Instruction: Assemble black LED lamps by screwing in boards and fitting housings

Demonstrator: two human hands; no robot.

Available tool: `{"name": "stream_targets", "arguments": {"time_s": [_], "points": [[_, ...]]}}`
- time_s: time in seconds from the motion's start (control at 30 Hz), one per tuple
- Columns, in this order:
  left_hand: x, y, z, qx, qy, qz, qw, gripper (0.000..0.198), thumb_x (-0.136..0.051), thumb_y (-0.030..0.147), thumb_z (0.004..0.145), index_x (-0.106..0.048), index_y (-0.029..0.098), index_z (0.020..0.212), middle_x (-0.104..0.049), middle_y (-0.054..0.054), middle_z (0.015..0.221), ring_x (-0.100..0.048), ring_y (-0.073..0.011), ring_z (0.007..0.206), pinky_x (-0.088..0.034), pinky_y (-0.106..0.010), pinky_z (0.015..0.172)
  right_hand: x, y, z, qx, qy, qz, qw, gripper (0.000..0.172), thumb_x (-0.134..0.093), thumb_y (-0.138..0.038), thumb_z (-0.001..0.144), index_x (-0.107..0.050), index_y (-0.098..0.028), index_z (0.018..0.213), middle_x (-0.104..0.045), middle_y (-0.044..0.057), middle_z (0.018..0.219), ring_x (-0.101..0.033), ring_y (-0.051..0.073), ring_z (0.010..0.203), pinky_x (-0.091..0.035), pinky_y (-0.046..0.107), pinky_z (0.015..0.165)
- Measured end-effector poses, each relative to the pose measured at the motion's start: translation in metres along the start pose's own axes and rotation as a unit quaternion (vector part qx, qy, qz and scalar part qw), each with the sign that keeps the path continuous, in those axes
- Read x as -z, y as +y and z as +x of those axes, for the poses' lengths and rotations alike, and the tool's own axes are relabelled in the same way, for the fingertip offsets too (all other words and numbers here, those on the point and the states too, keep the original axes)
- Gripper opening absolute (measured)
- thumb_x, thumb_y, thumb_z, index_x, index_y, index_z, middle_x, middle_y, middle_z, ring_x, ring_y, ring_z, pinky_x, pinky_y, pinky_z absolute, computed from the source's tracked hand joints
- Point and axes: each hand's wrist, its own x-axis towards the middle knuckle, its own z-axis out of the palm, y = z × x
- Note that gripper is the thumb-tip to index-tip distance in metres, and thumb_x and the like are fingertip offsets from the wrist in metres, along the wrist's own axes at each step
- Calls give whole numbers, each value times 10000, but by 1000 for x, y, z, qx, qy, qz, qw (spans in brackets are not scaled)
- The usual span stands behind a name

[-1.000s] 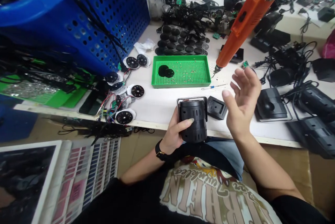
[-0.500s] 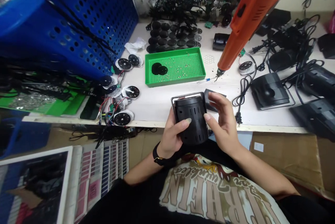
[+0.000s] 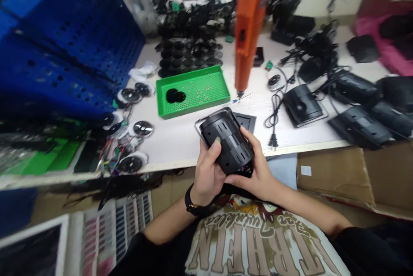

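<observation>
A black slotted cylindrical lamp housing (image 3: pixel 227 140) with a metal bracket is held over the table's front edge, tilted to the left. My left hand (image 3: pixel 208 173), wearing a black wristwatch, wraps round its left side with the thumb on top. My right hand (image 3: pixel 256 173) cups it from below and from the right. An orange electric screwdriver (image 3: pixel 248 26) hangs tip down above the table behind the housing.
A green tray (image 3: pixel 209 91) with small screws and two black discs lies behind the housing. A blue perforated crate (image 3: pixel 64 48) fills the left. Round circuit boards (image 3: pixel 142 128) with wires, black discs (image 3: pixel 190 54), black housings (image 3: pixel 358 123) and cables crowd the table. A cardboard box (image 3: pixel 342 173) stands at lower right.
My right hand came down from the air and closed under the housing. The housing tipped to the left. The view swung right, so the screwdriver now hangs near the middle.
</observation>
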Motion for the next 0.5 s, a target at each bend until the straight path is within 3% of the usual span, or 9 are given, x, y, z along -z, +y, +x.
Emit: {"name": "stream_targets", "arguments": {"time_s": [0.13,0.23,0.3,0.37,0.43,0.5], "points": [[-21,-16,6,32,-140,106,984,684,-695,542,956,-424,326,1546,-527,-78,1557,-487,-290,1462,-456,-446,1203,34,-2,-5,-44,129,23,990,938,-883,-519,749,-404,-323,1530,-503,105,1550,-518,329,1431,-417,561,1242],[-39,-22,15,-16,-232,273,934,778,-642,534,987,-253,381,1643,-331,-66,1671,-299,-289,1572,-271,-490,1304,82,-9,-12,-70,236,97,964,901,-907,-487,685,-471,-326,1456,-521,93,1502,-593,327,1318,-598,515,1038],[-58,-24,22,-109,-264,412,865,760,-642,501,991,-271,379,1643,-275,-87,1661,-240,-317,1583,-187,-548,1316,117,-16,-23,-80,322,137,933,882,-918,-455,651,-498,-341,1418,-521,78,1469,-631,317,1221,-676,444,820],[-83,-26,25,-218,-286,516,777,635,-622,468,1002,-406,347,1587,-292,-116,1610,-240,-350,1565,-170,-601,1302,147,-22,-37,-85,402,149,899,839,-911,-408,638,-529,-339,1381,-542,70,1403,-658,286,1091,-680,385,658],[-111,-31,24,-305,-309,566,700,515,-584,458,1017,-525,313,1508,-323,-141,1561,-263,-377,1533,-204,-640,1273,169,-22,-52,-93,457,157,871,789,-895,-360,637,-558,-325,1350,-579,61,1310,-665,234,941,-662,342,568],[-136,-39,22,-359,-327,589,646,477,-555,456,1029,-575,279,1471,-338,-171,1538,-273,-403,1510,-232,-669,1241,183,-18,-64,-96,484,171,853,748,-882,-333,641,-580,-309,1325,-610,47,1211,-661,190,827,-643,304,512]]}}
